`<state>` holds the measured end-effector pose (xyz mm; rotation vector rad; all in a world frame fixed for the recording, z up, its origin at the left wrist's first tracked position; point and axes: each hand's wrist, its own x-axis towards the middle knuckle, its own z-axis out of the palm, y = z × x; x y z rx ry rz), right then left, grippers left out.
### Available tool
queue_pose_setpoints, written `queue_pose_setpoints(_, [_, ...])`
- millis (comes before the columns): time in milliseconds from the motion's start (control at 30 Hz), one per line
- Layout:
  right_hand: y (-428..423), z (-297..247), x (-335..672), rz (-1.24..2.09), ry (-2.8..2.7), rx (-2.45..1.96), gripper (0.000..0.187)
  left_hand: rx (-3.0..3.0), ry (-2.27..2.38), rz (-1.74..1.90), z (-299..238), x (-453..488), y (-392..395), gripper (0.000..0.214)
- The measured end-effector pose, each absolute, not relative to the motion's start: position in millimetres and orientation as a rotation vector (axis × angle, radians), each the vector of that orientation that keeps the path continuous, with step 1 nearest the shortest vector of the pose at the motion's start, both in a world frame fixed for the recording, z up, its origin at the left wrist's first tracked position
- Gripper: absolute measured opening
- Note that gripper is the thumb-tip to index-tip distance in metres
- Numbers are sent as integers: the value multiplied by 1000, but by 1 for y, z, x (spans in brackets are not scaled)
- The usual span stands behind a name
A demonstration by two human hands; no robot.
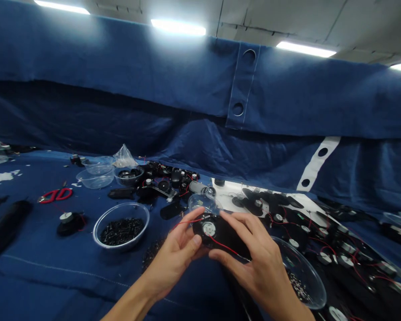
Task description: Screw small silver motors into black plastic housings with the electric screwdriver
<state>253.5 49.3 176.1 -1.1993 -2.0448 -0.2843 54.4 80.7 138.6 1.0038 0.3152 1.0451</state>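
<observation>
Between my two hands is a black plastic housing with a round white motor-like part and red wires on its upper face. My left hand grips its left end, thumb near the white disc. The fingers and thumb of my right hand close round its right end. A red wire rises from the housing past my left fingers. Just behind it stands a small clear bowl. Below my right hand, partly hidden, a clear bowl holds small metallic pieces.
A clear bowl of black screws stands left of my hands. Red-handled scissors and a black part with a white disc lie farther left. Many black housings with red wires crowd the right. Blue fabric hangs behind.
</observation>
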Motion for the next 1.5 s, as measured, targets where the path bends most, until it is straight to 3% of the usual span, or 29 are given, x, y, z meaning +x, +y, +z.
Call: queue_pose_setpoints(1500, [47, 167, 249, -234, -1966, -1162, 66, 1016, 367, 1074, 136, 54, 79, 53])
